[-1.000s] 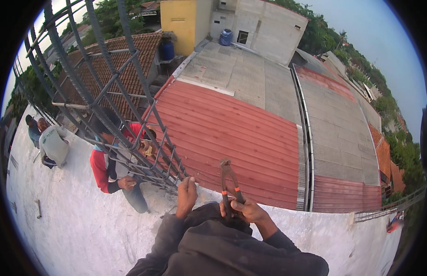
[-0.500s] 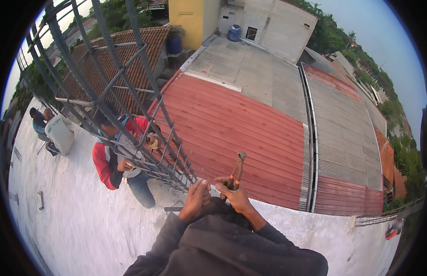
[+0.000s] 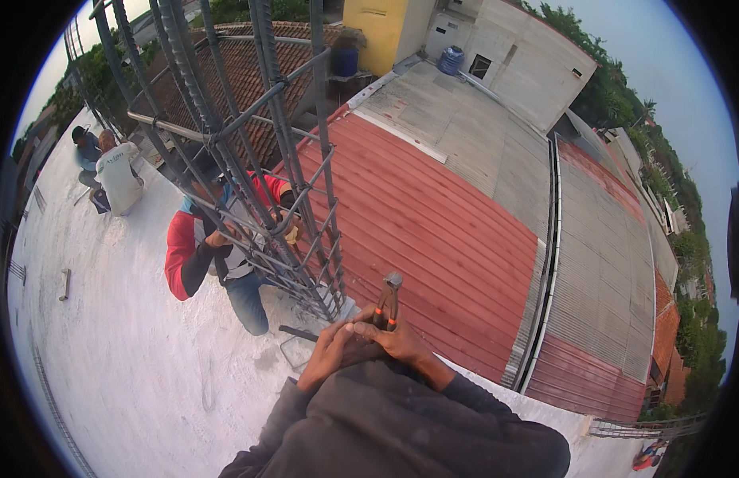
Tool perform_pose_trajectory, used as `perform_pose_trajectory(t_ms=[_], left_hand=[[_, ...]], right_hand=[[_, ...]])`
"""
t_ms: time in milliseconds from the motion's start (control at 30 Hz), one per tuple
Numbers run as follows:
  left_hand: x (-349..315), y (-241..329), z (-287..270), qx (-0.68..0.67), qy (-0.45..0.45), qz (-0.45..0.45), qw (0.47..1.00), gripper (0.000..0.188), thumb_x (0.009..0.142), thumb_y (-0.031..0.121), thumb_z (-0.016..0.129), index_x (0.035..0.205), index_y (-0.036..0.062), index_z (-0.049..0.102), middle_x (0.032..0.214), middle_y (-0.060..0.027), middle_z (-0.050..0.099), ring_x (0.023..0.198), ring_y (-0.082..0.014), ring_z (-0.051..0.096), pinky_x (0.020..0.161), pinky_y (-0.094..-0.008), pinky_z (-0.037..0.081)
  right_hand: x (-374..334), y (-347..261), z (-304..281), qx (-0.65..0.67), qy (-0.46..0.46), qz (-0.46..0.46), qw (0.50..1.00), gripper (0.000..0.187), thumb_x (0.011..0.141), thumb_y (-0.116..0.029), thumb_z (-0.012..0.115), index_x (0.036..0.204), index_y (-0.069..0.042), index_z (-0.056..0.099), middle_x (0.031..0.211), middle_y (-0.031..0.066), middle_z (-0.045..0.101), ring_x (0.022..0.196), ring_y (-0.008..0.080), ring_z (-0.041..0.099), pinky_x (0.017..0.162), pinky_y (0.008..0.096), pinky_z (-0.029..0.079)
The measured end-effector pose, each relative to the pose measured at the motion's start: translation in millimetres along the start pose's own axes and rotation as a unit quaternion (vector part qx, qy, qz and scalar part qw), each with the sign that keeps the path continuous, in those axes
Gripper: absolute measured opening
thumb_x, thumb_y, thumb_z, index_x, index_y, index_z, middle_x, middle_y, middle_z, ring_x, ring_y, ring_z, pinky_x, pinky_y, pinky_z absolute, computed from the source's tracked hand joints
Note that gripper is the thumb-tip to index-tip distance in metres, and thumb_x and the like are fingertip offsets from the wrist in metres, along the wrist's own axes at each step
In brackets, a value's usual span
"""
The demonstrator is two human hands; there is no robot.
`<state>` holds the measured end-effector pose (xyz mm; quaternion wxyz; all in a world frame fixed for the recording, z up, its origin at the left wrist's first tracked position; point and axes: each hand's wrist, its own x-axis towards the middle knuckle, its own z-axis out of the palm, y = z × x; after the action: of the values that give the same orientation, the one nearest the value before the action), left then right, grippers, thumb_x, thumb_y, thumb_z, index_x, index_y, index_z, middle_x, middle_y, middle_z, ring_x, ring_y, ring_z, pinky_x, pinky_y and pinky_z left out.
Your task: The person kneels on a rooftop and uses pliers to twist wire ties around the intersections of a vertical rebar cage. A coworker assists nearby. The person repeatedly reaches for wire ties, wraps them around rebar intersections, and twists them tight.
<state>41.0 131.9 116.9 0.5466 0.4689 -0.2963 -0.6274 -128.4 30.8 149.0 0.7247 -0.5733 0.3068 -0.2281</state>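
Note:
My right hand (image 3: 399, 342) is closed around a pair of pincers (image 3: 391, 293), whose dark handles carry orange bands and whose metal jaws point up and away from me. Right beside it, my left hand (image 3: 331, 350) has its fingers bent together, meeting the fingers of the right hand. Anything pinched between them is too small to make out. Just ahead and to the left of my hands rises a column cage of steel rebar (image 3: 217, 134), tied with square stirrups. A bent steel rod (image 3: 288, 350) lies on the slab close to my left hand.
A co-worker in a red and black sleeve (image 3: 178, 247) crouches behind the cage, hands at its bars. Two people (image 3: 119, 175) sit farther left on the white slab (image 3: 138, 342). Past the slab's edge, a red metal roof (image 3: 433, 263) lies lower down.
My hands have drawn together, and the pincers have shifted slightly left and down. My view has turned, so the cage and the roofs appear farther right.

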Motion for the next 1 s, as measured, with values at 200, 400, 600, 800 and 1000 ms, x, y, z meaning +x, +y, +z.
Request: perform_pose_trajectory(t_ms=[200, 400, 600, 800, 1000], left_hand=[[9.0, -16.0, -0.9, -0.066, 0.093, -0.011, 0.993, 0.019, 0.105, 0.02, 0.053, 0.111, 0.0024, 0.055, 0.08, 0.0016, 0.052, 0.067, -0.0059, 0.045, 0.059, -0.0246, 0.039], [3.4, 0.0, 15.8, 0.071, 0.166, 0.063, 0.982, 0.032, 0.113, 0.031, 0.062, 0.101, 0.001, 0.063, 0.068, 0.0036, 0.053, 0.056, -0.0055, 0.046, 0.051, -0.0251, 0.035], [9.0, 3.2, 18.1, 0.164, 0.177, 0.102, 0.965, 0.039, 0.115, 0.036, 0.06, 0.099, 0.0013, 0.068, 0.061, 0.0032, 0.052, 0.05, -0.0031, 0.044, 0.046, -0.0247, 0.033], [8.6, -6.4, 11.3, -0.068, 0.071, 0.007, 0.995, 0.038, 0.115, 0.036, 0.06, 0.099, 0.0022, 0.068, 0.059, 0.0071, 0.042, 0.049, -0.0023, 0.035, 0.046, -0.0246, 0.028], [11.4, 4.5, 12.5, 0.239, 0.115, 0.195, 0.944, 0.026, 0.108, 0.024, 0.071, 0.097, 0.0011, 0.074, 0.069, -0.005, 0.063, 0.058, -0.0159, 0.058, 0.056, -0.0331, 0.045]], right_hand=[[6.2, -2.9, 6.7, -0.049, -0.015, -0.013, 0.999, 0.028, 0.11, -0.03, 0.068, 0.106, -0.003, 0.07, 0.091, -0.0028, 0.065, 0.085, 0.0068, 0.056, 0.077, 0.0283, 0.045], [6.6, 5.9, 19.6, -0.009, 0.075, -0.029, 0.997, 0.024, 0.113, -0.026, 0.062, 0.104, -0.005, 0.07, 0.081, -0.0061, 0.054, 0.076, 0.005, 0.048, 0.068, 0.0268, 0.039], [9.4, 15.1, 16.5, -0.007, 0.14, -0.091, 0.986, 0.024, 0.112, -0.025, 0.063, 0.101, -0.005, 0.07, 0.083, -0.0037, 0.059, 0.076, 0.0056, 0.051, 0.07, 0.0265, 0.042], [10.0, 16.6, 16.6, 0.173, 0.167, -0.043, 0.97, 0.023, 0.111, -0.022, 0.064, 0.1, -0.002, 0.067, 0.081, -0.0007, 0.061, 0.075, 0.0073, 0.055, 0.071, 0.0274, 0.047], [12.3, 11.3, 18.5, 0.136, 0.195, -0.072, 0.969, 0.022, 0.109, -0.021, 0.066, 0.099, -0.002, 0.067, 0.078, -0.0015, 0.061, 0.072, 0.0071, 0.056, 0.066, 0.0272, 0.045]])
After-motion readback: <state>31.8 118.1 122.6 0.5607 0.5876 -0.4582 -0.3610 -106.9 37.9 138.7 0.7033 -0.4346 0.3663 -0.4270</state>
